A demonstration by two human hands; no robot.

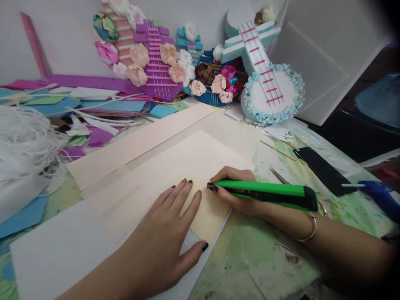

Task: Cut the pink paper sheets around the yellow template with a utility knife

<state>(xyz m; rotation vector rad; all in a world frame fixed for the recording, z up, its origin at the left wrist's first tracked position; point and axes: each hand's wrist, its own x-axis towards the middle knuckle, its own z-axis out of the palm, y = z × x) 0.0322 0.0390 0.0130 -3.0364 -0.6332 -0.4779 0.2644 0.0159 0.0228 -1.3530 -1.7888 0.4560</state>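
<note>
My right hand (237, 187) grips a green and black utility knife (268, 189) like a pen, its tip just above the paper; the blade is too small to make out. With fingers spread, my left hand (165, 233) lies flat on a pale yellow piece (211, 208), partly hiding it. That piece rests on a large cream sheet (193, 154), whose near part is covered by my left hand and forearm. A white sheet (56, 250) shows under the cream one at the lower left.
Behind stand several decorated instrument models, one light blue (265, 87) and one purple (156, 58). A tangle of white string (28, 150) is at left. To the right lie a black strip (325, 171), scissors (279, 175) and a blue-handled tool (379, 200). A cream strip (140, 143) lies beyond the sheet.
</note>
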